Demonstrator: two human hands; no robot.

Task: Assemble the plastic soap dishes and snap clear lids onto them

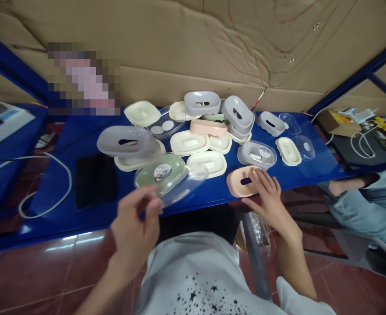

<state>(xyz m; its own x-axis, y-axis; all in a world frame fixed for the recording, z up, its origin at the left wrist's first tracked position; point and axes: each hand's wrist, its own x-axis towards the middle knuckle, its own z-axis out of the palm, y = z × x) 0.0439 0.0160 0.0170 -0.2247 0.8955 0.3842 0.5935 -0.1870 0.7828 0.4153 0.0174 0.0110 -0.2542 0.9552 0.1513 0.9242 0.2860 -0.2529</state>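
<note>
My left hand (137, 221) is at the table's front edge, thumb and fingers pinched at the near rim of a clear plastic lid (188, 188). The lid overlaps a green oval box (160, 173) that has a round label on its see-through cover. My right hand (267, 192) lies over a peach oval plastic box (239, 186) with a slot in its top, fingers stretched across it and thumb apart at the front. Just behind this box is a grey box under a clear lid (257, 154). Cream oval trays (208, 164) lie between my hands.
Grey slotted boxes (125, 140), another peach piece (209, 127) and more cream trays crowd the blue table (57, 183). A black flat object (96, 179) lies at left near a white cable (68, 175). Another person's leg (366, 210) shows at right.
</note>
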